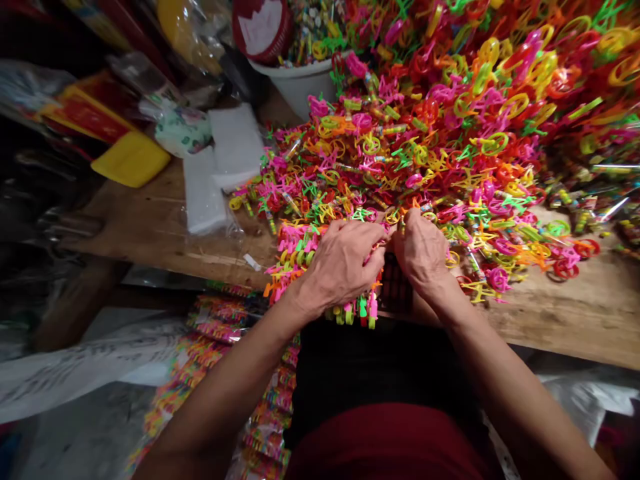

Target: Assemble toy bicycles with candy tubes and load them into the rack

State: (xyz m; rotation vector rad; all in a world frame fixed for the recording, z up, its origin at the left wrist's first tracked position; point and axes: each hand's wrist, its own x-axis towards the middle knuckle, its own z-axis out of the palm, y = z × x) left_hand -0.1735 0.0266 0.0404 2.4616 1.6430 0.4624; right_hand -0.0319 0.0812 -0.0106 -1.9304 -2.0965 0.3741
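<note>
A dark slotted tray [396, 285] at the table's front edge holds rows of small bright plastic toys [295, 257] on its left side. Over these rows lies my left hand [350, 257], its fingers curled towards the right; what its fingertips hold, if anything, is hidden. Just to the right, my right hand [421, 248] is closed in a pinch above the far end of the slots, at the near edge of a big heap of loose plastic toys [400, 147]. Whatever is between its fingertips is too small to make out.
Clear plastic bags [205, 190] lie left of the heap, near a yellow object [131, 159]. Behind stands a white bucket [305, 90] of small pieces with a red lid [263, 27]. Packed toys [187, 373] hang or lie below the wooden table [575, 320].
</note>
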